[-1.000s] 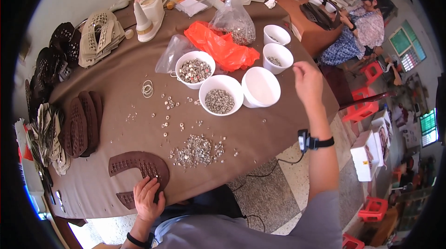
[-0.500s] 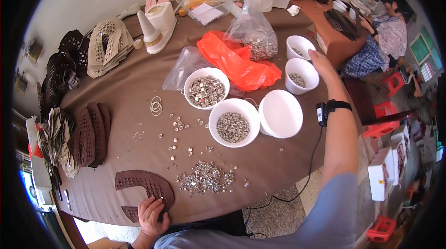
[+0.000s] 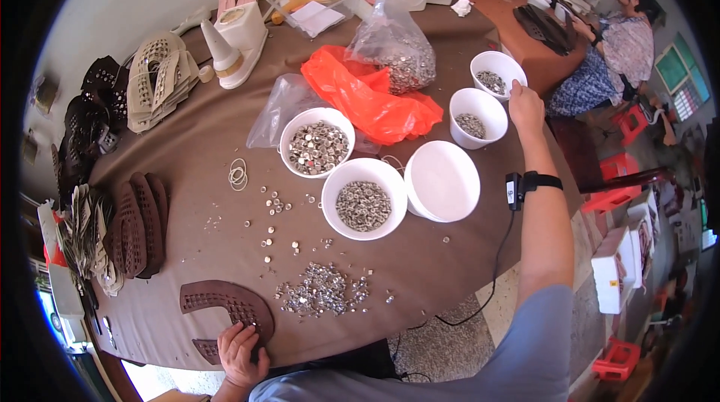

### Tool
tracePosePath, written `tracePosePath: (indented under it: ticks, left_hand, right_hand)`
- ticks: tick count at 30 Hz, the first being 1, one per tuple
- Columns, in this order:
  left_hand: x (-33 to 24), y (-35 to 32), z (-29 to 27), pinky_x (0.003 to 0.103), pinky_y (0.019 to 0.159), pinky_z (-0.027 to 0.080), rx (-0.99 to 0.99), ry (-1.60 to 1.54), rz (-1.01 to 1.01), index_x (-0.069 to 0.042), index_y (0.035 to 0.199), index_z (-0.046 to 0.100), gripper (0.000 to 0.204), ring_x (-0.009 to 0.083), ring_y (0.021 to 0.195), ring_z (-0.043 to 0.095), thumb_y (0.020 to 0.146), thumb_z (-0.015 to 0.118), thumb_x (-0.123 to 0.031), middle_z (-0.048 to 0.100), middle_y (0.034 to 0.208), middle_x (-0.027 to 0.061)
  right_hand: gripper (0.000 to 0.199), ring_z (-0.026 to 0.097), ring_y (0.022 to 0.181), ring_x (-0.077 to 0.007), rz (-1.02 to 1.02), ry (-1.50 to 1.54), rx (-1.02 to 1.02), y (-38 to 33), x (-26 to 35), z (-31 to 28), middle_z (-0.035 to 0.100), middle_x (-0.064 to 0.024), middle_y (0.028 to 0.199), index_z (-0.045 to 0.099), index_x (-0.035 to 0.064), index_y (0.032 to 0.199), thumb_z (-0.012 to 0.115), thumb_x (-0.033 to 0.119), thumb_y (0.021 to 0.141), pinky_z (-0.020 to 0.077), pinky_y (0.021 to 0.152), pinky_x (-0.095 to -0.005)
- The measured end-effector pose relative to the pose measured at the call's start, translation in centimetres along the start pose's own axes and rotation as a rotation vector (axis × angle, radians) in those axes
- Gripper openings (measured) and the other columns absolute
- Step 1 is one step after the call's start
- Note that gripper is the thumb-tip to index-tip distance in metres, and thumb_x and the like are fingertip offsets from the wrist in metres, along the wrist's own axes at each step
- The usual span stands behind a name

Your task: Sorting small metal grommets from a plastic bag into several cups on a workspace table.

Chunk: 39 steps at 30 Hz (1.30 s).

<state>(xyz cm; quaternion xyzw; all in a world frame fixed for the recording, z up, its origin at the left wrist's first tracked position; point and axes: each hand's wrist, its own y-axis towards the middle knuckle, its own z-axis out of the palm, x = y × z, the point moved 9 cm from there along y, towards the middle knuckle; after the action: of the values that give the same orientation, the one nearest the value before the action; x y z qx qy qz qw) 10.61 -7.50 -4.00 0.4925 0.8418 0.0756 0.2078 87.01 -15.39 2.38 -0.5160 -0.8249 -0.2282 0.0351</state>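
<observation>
My left hand (image 3: 240, 353) lies with its fingers spread on a brown perforated shoe-upper piece (image 3: 217, 298) at the table's near edge, holding it down. A pile of small metal studs (image 3: 322, 293) sits just to its right. My right hand (image 3: 526, 108) is stretched out to the far right. Its fingers are at the rim of a small white cup (image 3: 487, 58) holding studs, and a second small white cup (image 3: 463, 100) stands just beside it. The fingers are seen from behind, so their grip is hidden. A black wrist device (image 3: 525, 184) with a cable is on that arm.
Two white bowls of studs (image 3: 330, 196) (image 3: 289, 136) and an empty white bowl (image 3: 442, 181) stand mid-table, with an orange bag (image 3: 367, 98), a clear bag of studs (image 3: 394, 49) and rubber bands (image 3: 238, 173). Stacked brown pieces (image 3: 139, 222) and beige pieces (image 3: 157, 79) lie left. Another person (image 3: 615, 42) sits at the far right.
My right hand has come down from above the table to the small white cups at the far right. My left hand has stayed on the brown piece.
</observation>
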Motion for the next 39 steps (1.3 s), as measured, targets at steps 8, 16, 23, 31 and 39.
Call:
tracePosePath:
  ticks: [8, 16, 23, 31, 39]
  left_hand:
    - [-0.3, 0.3, -0.1, 0.054, 0.099, 0.048, 0.014, -0.008, 0.000, -0.003, 0.108, 0.067, 0.034, 0.0387, 0.117, 0.063, 0.075, 0.070, -0.012, 0.069, 0.121, 0.0130]
    - [-0.5, 0.2, -0.3, 0.054, 0.100, 0.048, 0.002, -0.010, 0.010, -0.003, 0.109, 0.066, 0.035, 0.0388, 0.120, 0.062, 0.075, 0.071, -0.009, 0.068, 0.123, 0.0135]
    - [-0.7, 0.1, -0.6, 0.053, 0.099, 0.048, 0.002, 0.019, -0.013, -0.003, 0.109, 0.066, 0.034, 0.0384, 0.120, 0.062, 0.076, 0.071, -0.010, 0.068, 0.122, 0.0131]
    - [-0.8, 0.5, -0.5, 0.052, 0.100, 0.048, -0.004, 0.003, -0.003, -0.004, 0.110, 0.066, 0.037, 0.0365, 0.120, 0.062, 0.074, 0.071, -0.009, 0.069, 0.123, 0.0122]
    - [-0.5, 0.4, -1.0, 0.051, 0.100, 0.050, -0.029, -0.001, -0.029, -0.005, 0.107, 0.069, 0.036, 0.0348, 0.120, 0.064, 0.072, 0.074, -0.009, 0.070, 0.121, 0.0107]
  right_hand:
    - [0.051, 0.069, 0.104, -0.0478, 0.103, -0.035, -0.109, -4.3, -4.6, -5.3, 0.073, -0.0282, 0.105, 0.076, -0.0017, 0.106, 0.043, 0.038, 0.109, 0.0515, 0.094, -0.0556]
    - [0.052, 0.069, 0.107, -0.0466, 0.203, 0.004, 0.114, -9.1, -10.6, -5.4, 0.074, -0.0267, 0.108, 0.079, 0.0003, 0.105, 0.048, 0.041, 0.107, 0.0512, 0.098, -0.0536]
    - [0.049, 0.072, 0.103, -0.0413, 0.321, -0.065, 0.379, -13.4, -7.8, -6.0, 0.076, -0.0221, 0.107, 0.076, 0.0043, 0.114, 0.051, 0.045, 0.105, 0.0548, 0.093, -0.0521]
    - [0.035, 0.073, 0.099, -0.0378, -0.299, -0.143, 0.038, -13.2, 2.7, -8.5, 0.077, -0.0174, 0.104, 0.075, 0.0113, 0.118, 0.079, 0.027, 0.087, 0.0575, 0.088, -0.0490]
    - [0.013, 0.073, 0.091, -0.0394, -0.454, -0.232, 0.199, -12.9, 6.5, -2.4, 0.076, -0.0178, 0.089, 0.079, 0.0094, 0.094, 0.074, 0.021, 0.090, 0.0571, 0.083, -0.0519]
